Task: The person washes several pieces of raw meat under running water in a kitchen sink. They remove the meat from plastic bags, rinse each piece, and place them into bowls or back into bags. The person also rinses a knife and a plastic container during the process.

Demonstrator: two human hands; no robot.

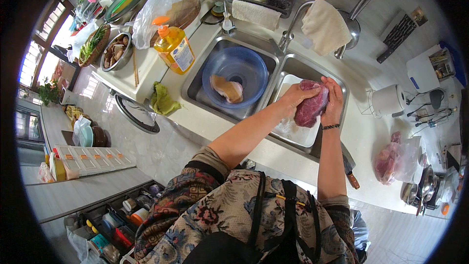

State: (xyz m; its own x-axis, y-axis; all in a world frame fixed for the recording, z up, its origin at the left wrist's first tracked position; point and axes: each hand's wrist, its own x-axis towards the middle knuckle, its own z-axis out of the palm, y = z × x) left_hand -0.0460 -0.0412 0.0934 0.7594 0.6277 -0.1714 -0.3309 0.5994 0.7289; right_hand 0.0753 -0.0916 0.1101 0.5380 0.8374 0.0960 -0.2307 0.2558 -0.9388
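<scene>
A piece of raw red meat (pixel 309 108) is held between both hands above a white tray (pixel 311 143) in the right sink basin. My left hand (pixel 298 97) grips its left and upper side, with the thumb lying across the meat. On its right side, my right hand (pixel 332 99) presses with the fingers pointing up; a dark beaded bracelet is on that wrist. Some liquid shows in the tray. In the left basin, a blue plastic bowl (pixel 253 62) contains a slab of pale, skin-on meat (pixel 226 88).
A faucet (pixel 287 36) rises between the basins. A wooden-handled knife (pixel 350 172) lies right of the sink, near bagged meat (pixel 386 161). Left of the sink are an orange-topped soap bottle (pixel 176 49), a green cloth (pixel 163 99) and a metal bowl of mushrooms (pixel 116 52).
</scene>
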